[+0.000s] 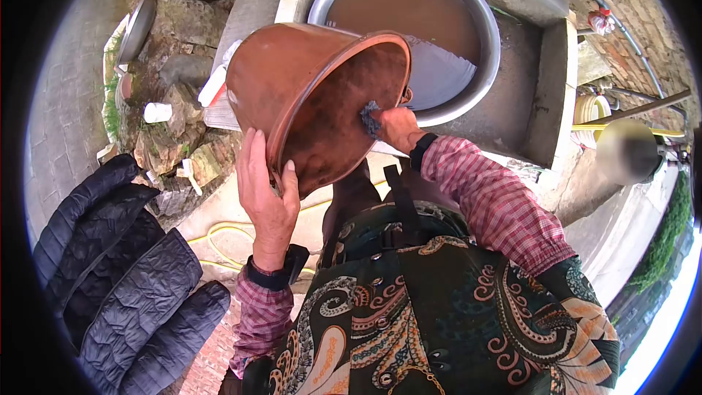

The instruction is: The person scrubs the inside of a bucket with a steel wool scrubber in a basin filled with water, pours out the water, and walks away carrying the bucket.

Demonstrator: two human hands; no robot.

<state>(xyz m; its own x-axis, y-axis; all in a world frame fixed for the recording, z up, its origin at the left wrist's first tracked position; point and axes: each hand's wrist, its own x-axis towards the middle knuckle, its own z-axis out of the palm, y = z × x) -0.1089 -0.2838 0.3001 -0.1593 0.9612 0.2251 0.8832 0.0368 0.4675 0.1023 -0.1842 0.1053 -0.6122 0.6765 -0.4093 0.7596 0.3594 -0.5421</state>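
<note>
A large reddish-brown bucket is tilted in front of me, its mouth facing toward me and to the right. My left hand grips its rim at the lower left, thumb on the inside and fingers outside. Inside the mouth, my right hand holds a dark grey-blue scouring pad against or close to the inner wall; most of its fingers are hidden. Dark smudges mark the bucket's inside. Behind it, a wide metal basin holds murky brown water, partly covered from view by the bucket.
The basin stands in a concrete trough. Rocks and a white cup lie to the left. A yellow hose loops on the ground near a dark quilted jacket. A yellowish bucket stands right.
</note>
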